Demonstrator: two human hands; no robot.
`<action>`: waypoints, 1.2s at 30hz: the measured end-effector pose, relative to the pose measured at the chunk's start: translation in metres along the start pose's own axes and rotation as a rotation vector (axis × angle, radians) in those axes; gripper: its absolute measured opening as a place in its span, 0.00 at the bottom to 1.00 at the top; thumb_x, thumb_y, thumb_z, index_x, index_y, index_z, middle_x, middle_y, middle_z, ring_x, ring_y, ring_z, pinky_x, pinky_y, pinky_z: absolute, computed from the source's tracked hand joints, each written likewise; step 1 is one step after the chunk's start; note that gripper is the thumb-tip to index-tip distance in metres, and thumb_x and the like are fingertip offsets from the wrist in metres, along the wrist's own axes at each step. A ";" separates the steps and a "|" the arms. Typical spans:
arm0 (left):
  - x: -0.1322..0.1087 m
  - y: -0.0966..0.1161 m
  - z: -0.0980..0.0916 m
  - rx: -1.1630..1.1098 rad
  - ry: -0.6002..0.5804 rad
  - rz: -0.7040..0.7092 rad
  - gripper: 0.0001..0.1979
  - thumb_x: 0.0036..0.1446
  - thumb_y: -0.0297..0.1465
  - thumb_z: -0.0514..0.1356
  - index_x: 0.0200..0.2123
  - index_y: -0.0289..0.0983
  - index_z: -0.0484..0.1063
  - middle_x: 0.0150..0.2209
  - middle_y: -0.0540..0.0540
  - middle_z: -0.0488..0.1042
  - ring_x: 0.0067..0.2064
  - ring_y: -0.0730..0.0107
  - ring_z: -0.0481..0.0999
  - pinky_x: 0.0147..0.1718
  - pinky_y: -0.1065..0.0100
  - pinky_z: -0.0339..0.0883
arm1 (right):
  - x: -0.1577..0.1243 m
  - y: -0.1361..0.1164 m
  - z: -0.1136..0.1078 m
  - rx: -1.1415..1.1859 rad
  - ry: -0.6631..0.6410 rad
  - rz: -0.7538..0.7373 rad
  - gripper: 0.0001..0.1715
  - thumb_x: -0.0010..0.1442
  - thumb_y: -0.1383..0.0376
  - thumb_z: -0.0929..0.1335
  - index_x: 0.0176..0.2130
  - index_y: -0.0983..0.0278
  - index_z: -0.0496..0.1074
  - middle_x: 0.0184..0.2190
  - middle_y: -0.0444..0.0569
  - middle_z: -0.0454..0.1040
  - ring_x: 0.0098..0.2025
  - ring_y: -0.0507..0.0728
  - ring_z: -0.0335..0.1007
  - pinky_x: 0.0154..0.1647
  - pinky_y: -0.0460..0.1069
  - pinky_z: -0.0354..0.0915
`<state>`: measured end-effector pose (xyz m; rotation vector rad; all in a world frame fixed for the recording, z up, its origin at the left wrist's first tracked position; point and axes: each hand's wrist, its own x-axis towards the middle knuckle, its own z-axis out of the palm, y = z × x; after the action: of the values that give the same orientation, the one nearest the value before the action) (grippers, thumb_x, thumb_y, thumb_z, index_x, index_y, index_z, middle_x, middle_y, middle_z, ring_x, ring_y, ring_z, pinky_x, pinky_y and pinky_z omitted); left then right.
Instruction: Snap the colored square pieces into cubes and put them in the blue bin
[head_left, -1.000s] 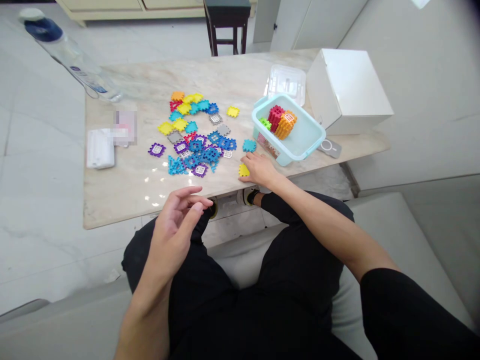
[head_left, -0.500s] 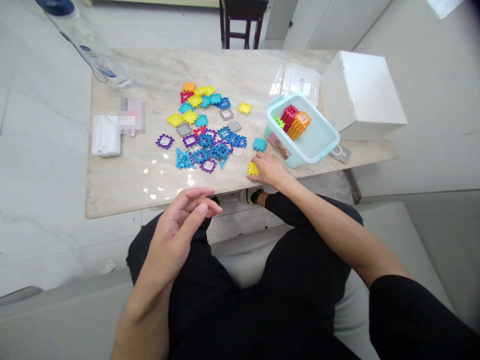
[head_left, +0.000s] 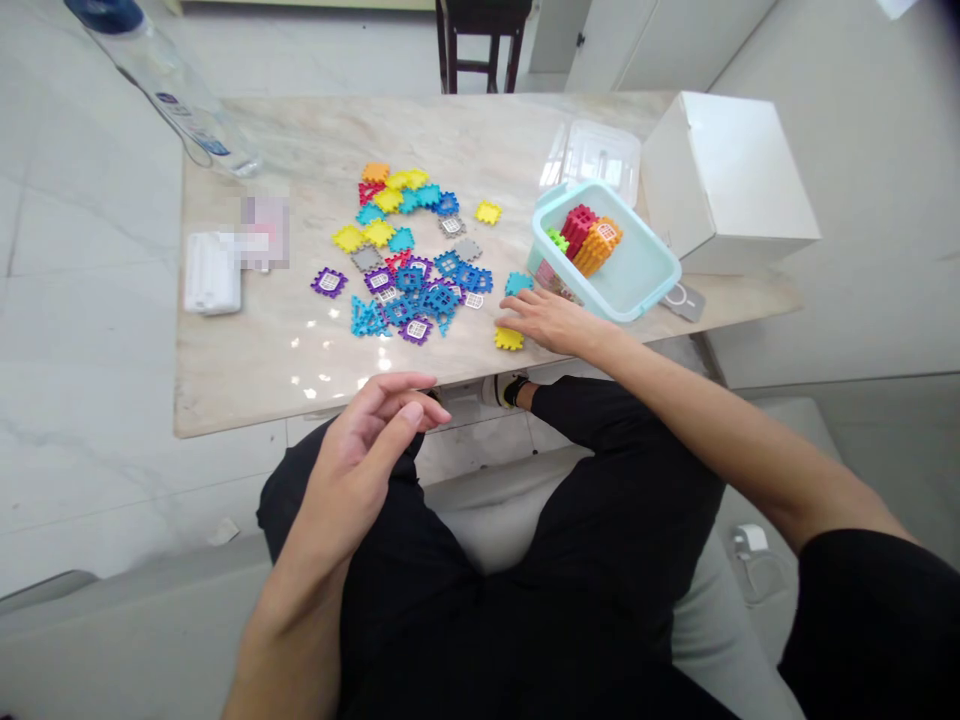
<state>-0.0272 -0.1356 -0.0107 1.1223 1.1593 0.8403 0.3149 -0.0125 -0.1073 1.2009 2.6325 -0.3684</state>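
Note:
My right hand point(head_left: 551, 318) is over the near edge of the table with its fingers stretched out, just above a yellow notched tile point(head_left: 509, 339). A turquoise tile point(head_left: 519, 283) lies right beyond its fingertips. My left hand point(head_left: 375, 440) hangs in front of the table edge, fingers loosely bent and apart, holding nothing. A pile of blue tiles point(head_left: 439, 297) with purple window-patterned ones point(head_left: 329, 282) spreads over the middle. Behind it lie yellow tiles point(head_left: 349, 238), and one yellow tile point(head_left: 488, 212) sits alone. The light-blue tub point(head_left: 645, 305) holds stacked red tiles point(head_left: 579, 232), orange tiles point(head_left: 598, 250) and some green.
A white box point(head_left: 739, 180) stands behind the tub, beside a clear lid point(head_left: 600, 160). A grey card-like item point(head_left: 684, 301) lies by the tub. At the left are a tall bottle point(head_left: 180, 95) and a white package point(head_left: 214, 272). A dark stool point(head_left: 484, 45) stands beyond the table.
My right hand has let go of the near yellow tile, lifted off it and moved slightly away toward the turquoise tile. My left hand has hardly moved.

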 end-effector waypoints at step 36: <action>-0.007 0.000 -0.006 -0.005 -0.001 -0.001 0.18 0.74 0.46 0.68 0.57 0.43 0.82 0.43 0.44 0.85 0.47 0.57 0.83 0.52 0.60 0.75 | 0.040 -0.001 -0.017 -0.116 -0.232 -0.276 0.23 0.77 0.70 0.62 0.60 0.64 0.81 0.60 0.61 0.78 0.63 0.68 0.67 0.66 0.61 0.60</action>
<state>-0.0349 -0.1411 -0.0089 1.1182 1.1559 0.8414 0.2869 0.0203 -0.1033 0.7131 2.5759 -0.3706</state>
